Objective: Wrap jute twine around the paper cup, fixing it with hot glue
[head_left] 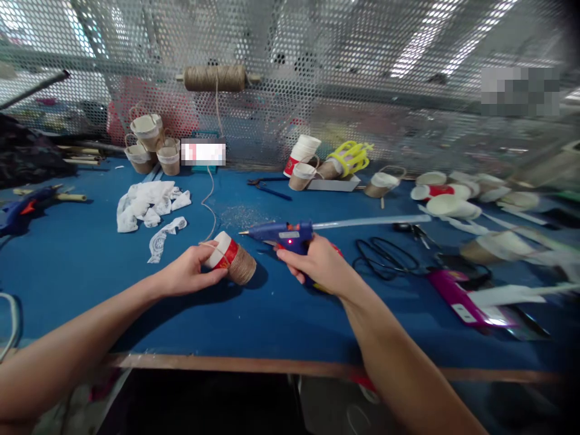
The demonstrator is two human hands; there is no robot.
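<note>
Tilted in my left hand (202,269) is a paper cup (232,258), white and red near the rim and wound with brown twine over its lower part. The twine (208,205) runs from the cup up to a spool (214,78) on the perforated screen. My right hand (317,263) grips a blue glue gun (285,235) with a small red light lit and a long glue stick (371,222) out of its back. Its nozzle points left, just above and right of the cup, apart from it.
White lace (149,204) lies left of the twine. Twine-wrapped cups (147,132) are stacked behind it. Pliers (269,187), a yellow plastic piece (351,158), a black cable (385,258) and a purple power strip (455,296) lie around the right side. A second glue gun (29,205) rests far left.
</note>
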